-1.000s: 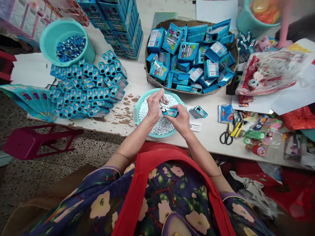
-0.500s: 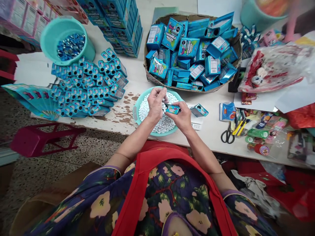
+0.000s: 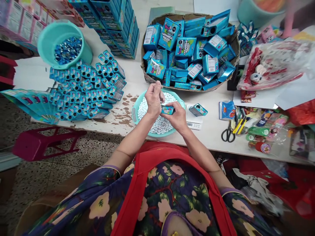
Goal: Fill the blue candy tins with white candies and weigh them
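Note:
My right hand grips a small blue candy box over a teal bowl filled with white candies. My left hand is closed just left of the box's open end, fingertips pinched together above it; whether it holds candies is hidden. Another small blue box lies on a white scale to the right of the bowl.
A wicker basket of blue boxes stands behind the bowl. Rows of filled small boxes lie at the left, by a teal tub of blue pieces. Scissors, tape and stationery sit at the right. A pink stool stands below the table's left.
Both hands rose slightly and shifted a little toward the basket with the box. My left fingers have closed tighter over the box's end.

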`<action>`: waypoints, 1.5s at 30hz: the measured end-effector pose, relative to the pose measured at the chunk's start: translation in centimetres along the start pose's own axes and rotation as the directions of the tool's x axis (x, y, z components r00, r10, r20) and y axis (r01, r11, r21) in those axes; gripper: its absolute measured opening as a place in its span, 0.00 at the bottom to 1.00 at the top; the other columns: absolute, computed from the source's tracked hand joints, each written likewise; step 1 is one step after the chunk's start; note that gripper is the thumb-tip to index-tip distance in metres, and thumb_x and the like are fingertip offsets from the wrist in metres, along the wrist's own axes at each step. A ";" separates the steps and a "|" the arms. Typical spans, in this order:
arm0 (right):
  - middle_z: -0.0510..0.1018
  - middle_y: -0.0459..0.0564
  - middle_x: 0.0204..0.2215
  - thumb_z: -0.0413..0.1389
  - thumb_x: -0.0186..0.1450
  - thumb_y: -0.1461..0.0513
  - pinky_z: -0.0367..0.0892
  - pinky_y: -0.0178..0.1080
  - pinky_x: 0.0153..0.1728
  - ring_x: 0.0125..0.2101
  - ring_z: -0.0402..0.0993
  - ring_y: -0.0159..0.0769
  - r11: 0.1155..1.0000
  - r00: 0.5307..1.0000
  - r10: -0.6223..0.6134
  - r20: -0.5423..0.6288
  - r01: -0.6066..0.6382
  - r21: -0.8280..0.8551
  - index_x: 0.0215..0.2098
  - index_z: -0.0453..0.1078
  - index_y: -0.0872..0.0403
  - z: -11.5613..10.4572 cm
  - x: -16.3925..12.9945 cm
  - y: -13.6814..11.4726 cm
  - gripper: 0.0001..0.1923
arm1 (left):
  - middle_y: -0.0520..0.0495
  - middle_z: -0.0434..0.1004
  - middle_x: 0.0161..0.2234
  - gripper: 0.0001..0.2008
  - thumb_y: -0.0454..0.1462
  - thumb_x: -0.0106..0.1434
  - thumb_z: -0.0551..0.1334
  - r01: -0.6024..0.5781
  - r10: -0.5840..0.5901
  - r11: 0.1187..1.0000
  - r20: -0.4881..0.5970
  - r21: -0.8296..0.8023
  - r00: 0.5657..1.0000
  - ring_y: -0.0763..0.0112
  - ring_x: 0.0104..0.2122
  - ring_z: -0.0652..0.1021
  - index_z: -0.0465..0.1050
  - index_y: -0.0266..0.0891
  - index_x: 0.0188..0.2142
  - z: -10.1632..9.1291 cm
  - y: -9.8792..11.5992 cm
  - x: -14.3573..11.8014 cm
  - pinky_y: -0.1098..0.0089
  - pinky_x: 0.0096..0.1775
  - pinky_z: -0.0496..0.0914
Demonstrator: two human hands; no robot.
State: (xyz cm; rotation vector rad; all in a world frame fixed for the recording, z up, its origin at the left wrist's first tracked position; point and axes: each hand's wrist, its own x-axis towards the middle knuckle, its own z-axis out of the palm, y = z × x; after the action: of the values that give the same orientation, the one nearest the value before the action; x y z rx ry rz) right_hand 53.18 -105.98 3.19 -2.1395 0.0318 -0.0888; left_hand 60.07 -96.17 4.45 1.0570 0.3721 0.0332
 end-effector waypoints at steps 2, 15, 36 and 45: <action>0.77 0.46 0.35 0.64 0.55 0.54 0.67 0.42 0.42 0.39 0.73 0.41 1.000 1.000 0.012 -0.014 -0.011 0.026 0.36 0.71 0.50 0.1 -0.1 0.3 0.13 | 0.60 0.53 0.14 0.20 0.54 0.64 0.60 0.032 -0.032 0.999 0.010 0.021 0.999 0.82 0.11 0.59 0.67 0.42 0.27 -0.1 0.0 -0.1 0.75 0.15 0.54; 0.76 0.46 0.38 0.69 0.50 0.49 0.69 0.41 0.44 0.40 0.74 0.37 0.949 0.985 0.146 -0.090 -0.113 0.295 0.40 0.71 0.51 1.0 -0.6 2.4 0.25 | 0.57 0.52 0.15 0.19 0.52 0.67 0.57 0.101 -0.101 0.995 0.003 0.002 0.995 0.80 0.13 0.59 0.69 0.42 0.27 -0.5 2.4 -1.1 0.74 0.16 0.56; 0.76 0.44 0.33 0.72 0.40 0.54 0.72 0.41 0.39 0.33 0.74 0.35 0.808 0.482 0.581 -0.656 -0.438 0.395 0.38 0.70 0.54 -12.9 -14.4 11.7 0.30 | 0.54 0.66 0.18 0.04 0.33 0.55 0.62 0.114 -0.620 0.637 0.419 0.762 0.663 0.76 0.18 0.65 0.69 0.38 0.24 0.9 -5.9 -0.2 0.76 0.21 0.56; 0.77 0.46 0.33 0.71 0.42 0.52 0.72 0.43 0.41 0.33 0.75 0.36 0.748 0.381 0.644 -0.664 -0.496 0.441 0.40 0.71 0.55 -13.6 -16.9 14.9 0.31 | 0.41 0.76 0.40 0.10 0.30 0.60 0.56 -0.780 -0.599 0.017 0.631 0.626 0.493 0.60 0.38 0.75 0.76 0.39 0.34 10.6 -11.3 0.7 0.65 0.35 0.60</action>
State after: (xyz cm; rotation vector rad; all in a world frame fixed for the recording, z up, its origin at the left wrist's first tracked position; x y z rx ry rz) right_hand 35.46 -124.51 -2.90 -1.6219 1.2680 -0.6073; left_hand 62.37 -110.63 -0.80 2.4677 -1.0296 -0.8184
